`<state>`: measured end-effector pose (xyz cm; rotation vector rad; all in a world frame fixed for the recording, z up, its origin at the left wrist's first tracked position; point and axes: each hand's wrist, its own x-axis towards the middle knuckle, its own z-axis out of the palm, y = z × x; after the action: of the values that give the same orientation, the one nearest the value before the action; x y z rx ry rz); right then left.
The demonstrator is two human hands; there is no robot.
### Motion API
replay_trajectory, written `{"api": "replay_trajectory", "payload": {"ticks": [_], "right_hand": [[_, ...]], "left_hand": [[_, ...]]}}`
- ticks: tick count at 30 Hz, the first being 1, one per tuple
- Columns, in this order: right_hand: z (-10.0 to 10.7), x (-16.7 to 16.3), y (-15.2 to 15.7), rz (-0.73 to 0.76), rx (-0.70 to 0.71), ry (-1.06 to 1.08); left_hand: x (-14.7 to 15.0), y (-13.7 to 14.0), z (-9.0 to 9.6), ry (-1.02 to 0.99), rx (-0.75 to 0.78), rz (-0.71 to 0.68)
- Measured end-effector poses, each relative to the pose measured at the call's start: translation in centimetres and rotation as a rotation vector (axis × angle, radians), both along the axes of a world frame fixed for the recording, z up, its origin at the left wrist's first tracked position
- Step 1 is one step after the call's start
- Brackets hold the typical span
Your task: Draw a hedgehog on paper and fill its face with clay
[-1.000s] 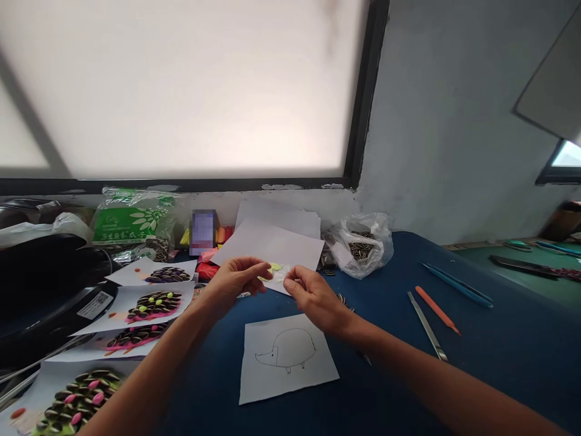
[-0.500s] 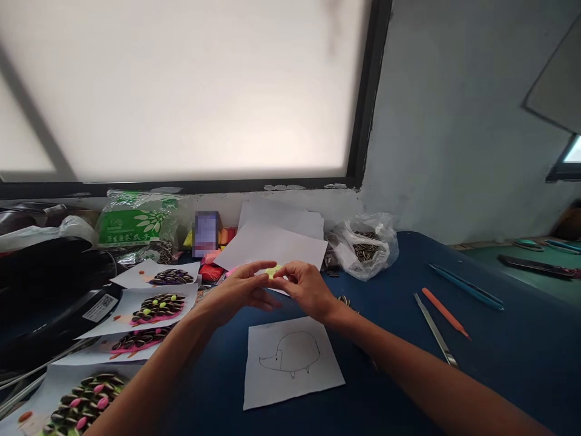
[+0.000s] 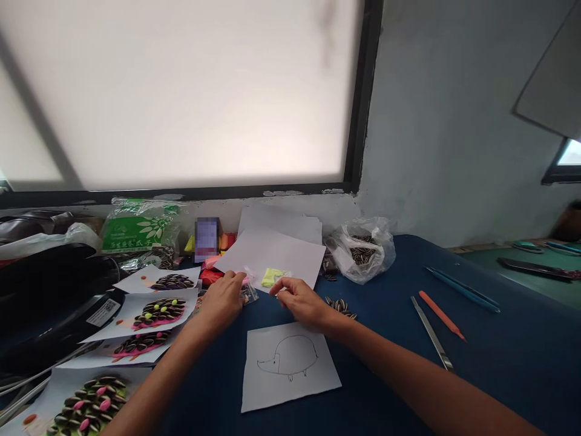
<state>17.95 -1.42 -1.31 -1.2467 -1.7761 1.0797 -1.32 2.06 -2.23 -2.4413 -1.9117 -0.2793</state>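
My left hand (image 3: pixel 223 297) is closed at the left of the white sheets, its bunched fingers at a small clear packet with something pink (image 3: pixel 246 281) in it. Its fingertips are partly hidden. My right hand (image 3: pixel 303 301) is open and holds nothing, index finger stretched out and the others loosely bent. Just beyond its fingertips, a yellow clay piece in clear wrap (image 3: pixel 272 277) lies on white paper (image 3: pixel 290 251). Nearer to me is a paper square with a hedgehog outline (image 3: pixel 291 366). A small heap of sunflower seeds (image 3: pixel 341 306) is beside my right wrist.
Hedgehog pictures with seeds (image 3: pixel 161 312) lie at the left, near a green seed bag (image 3: pixel 138 227). An open plastic bag of seeds (image 3: pixel 363 251) stands at the back. Blue tweezers (image 3: pixel 463 289), an orange tool (image 3: pixel 441 315) and a metal blade-like tool (image 3: pixel 431 333) lie at the right.
My hands have parted. The yellow clay piece, earlier between my fingers, now lies on the white paper. My left hand has moved left to the pink packet, and my right hand has lowered slightly.
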Motion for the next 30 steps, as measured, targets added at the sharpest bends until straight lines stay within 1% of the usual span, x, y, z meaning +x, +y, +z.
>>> {"api": "replay_trajectory", "payload": {"ticks": [2,4,7,9,10,15,18,19,22,23,26,28,30], "right_hand": [[-0.2,0.2,0.2,-0.006,-0.022,0.014],[-0.4,0.3,0.6,-0.033,-0.029,0.030],[-0.6,0.6,1.2,-0.058,-0.042,0.057],[-0.6,0.7,1.4,-0.052,-0.055,0.073],[-0.6,0.8,1.5,-0.045,-0.063,0.081],[-0.2,0.8,1.2,-0.014,-0.093,0.130],[0.1,0.7,0.9,-0.001,-0.105,0.149],[0.2,0.6,0.8,0.001,-0.107,0.154],[0.4,0.6,0.6,-0.006,-0.092,0.178],[0.4,0.5,0.6,-0.011,-0.081,0.187],[0.5,0.3,0.4,-0.019,-0.045,0.205],[0.5,0.1,0.4,-0.025,-0.013,0.205],[0.3,-0.1,0.5,-0.045,0.023,0.192]], "left_hand": [[0.0,0.1,0.2,-0.076,0.016,-0.021],[0.3,0.0,0.8,-0.214,0.008,-0.042],[1.1,-0.3,2.1,-0.506,-0.111,-0.103],[1.6,-0.6,2.8,-0.584,-0.165,-0.169],[1.9,-0.8,3.0,-0.609,-0.166,-0.191],[2.1,-1.0,2.7,-0.663,-0.197,-0.244],[1.8,-0.9,2.5,-0.691,-0.237,-0.233],[1.7,-0.9,2.5,-0.706,-0.210,-0.215],[1.5,-1.0,2.9,-0.720,-0.048,-0.164],[1.6,-1.0,3.1,-0.711,-0.024,-0.162],[1.9,-1.3,3.4,-0.686,-0.199,-0.209],[2.3,-1.6,3.3,-0.718,-0.266,-0.245],[2.6,-1.7,3.3,-0.727,-0.287,-0.262]]}}
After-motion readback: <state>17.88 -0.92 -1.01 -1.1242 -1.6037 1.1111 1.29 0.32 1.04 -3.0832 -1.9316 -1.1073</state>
